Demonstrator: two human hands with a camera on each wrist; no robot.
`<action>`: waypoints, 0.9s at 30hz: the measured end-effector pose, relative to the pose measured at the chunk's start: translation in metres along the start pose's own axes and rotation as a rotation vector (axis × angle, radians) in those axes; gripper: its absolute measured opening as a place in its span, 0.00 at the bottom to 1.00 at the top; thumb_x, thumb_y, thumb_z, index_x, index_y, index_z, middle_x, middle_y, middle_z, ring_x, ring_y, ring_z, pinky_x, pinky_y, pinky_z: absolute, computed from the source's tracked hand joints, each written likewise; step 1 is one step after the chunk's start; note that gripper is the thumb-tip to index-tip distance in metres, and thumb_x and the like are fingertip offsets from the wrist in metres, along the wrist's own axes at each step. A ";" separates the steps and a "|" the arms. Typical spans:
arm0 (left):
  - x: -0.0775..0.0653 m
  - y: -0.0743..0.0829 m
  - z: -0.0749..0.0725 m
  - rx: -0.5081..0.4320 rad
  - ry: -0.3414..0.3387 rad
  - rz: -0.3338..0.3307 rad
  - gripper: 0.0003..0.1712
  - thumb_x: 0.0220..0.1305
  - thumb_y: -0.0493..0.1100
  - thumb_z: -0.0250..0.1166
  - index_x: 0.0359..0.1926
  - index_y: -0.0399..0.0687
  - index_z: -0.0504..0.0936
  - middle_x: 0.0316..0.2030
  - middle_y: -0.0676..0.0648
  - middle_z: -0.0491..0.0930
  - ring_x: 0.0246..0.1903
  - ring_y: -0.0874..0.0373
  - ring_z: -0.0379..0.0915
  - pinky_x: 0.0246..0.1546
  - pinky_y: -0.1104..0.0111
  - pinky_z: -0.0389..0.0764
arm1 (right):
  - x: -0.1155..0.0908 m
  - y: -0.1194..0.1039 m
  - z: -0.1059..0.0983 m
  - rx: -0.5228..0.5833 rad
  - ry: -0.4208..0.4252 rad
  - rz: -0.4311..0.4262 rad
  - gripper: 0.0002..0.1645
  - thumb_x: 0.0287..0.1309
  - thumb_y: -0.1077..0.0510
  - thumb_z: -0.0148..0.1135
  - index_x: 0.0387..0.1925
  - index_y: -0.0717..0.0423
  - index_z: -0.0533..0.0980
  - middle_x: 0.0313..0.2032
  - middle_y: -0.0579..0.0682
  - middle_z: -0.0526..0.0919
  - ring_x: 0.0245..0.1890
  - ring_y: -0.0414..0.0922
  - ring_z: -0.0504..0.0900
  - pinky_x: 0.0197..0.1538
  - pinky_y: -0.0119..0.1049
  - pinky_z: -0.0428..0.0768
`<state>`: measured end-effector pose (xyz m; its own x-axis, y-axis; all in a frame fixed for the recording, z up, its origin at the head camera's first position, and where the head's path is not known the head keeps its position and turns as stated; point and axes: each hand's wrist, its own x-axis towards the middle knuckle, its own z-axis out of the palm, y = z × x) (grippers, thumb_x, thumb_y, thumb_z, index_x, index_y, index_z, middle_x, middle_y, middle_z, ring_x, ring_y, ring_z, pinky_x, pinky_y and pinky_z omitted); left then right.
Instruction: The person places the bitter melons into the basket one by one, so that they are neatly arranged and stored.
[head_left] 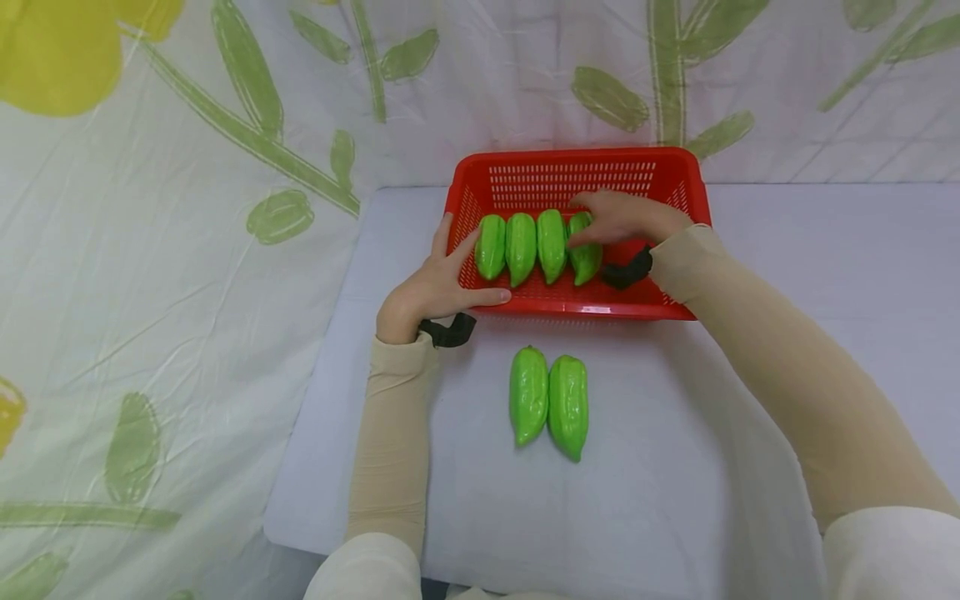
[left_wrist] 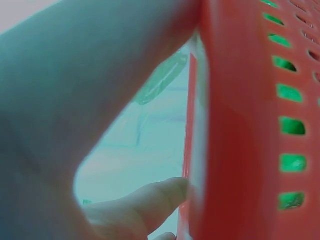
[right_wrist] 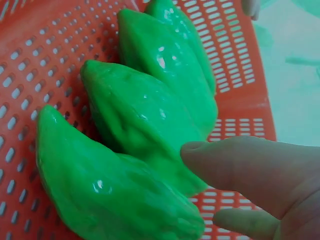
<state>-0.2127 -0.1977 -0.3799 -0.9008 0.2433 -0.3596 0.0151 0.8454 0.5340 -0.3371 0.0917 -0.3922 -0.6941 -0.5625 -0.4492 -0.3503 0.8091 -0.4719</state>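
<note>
Several glossy green fruits, ridged and pointed like star fruit, lie in a row inside a red plastic basket (head_left: 577, 310). My right hand (head_left: 618, 215) reaches in over the rightmost star fruit (head_left: 587, 260), fingers spread around its far end. In the right wrist view, the thumb (right_wrist: 215, 157) overlaps the neighbouring star fruit (right_wrist: 140, 120), with the rightmost one (right_wrist: 115, 190) nearer the camera. My left hand (head_left: 431, 292) rests on the basket's near left corner, thumb along the front rim and fingers spread over the left side.
Two more star fruits (head_left: 529, 396) lie side by side on the white-covered table (head_left: 660, 500) in front of the basket. Behind the table hangs a white cloth (head_left: 495, 100) with a leaf and flower print. A black strap (head_left: 450, 331) is on the left wrist.
</note>
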 end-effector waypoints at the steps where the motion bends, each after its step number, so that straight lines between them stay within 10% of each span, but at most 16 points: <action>1: 0.000 0.000 0.000 0.002 0.001 0.000 0.66 0.59 0.72 0.70 0.85 0.64 0.40 0.82 0.54 0.15 0.80 0.35 0.47 0.73 0.42 0.66 | -0.002 0.000 -0.001 -0.003 0.006 0.003 0.51 0.70 0.43 0.60 0.81 0.63 0.51 0.79 0.67 0.55 0.80 0.64 0.52 0.80 0.62 0.53; 27: -0.002 0.004 0.001 -0.029 0.028 -0.015 0.67 0.57 0.72 0.72 0.85 0.66 0.40 0.83 0.53 0.18 0.81 0.36 0.43 0.72 0.39 0.66 | -0.076 0.005 -0.008 0.080 0.283 -0.088 0.49 0.73 0.39 0.60 0.82 0.58 0.54 0.79 0.64 0.58 0.79 0.64 0.54 0.78 0.65 0.54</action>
<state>-0.2104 -0.1942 -0.3781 -0.9128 0.2167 -0.3463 -0.0108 0.8346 0.5508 -0.2913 0.1397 -0.3544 -0.8148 -0.5509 -0.1803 -0.3736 0.7370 -0.5633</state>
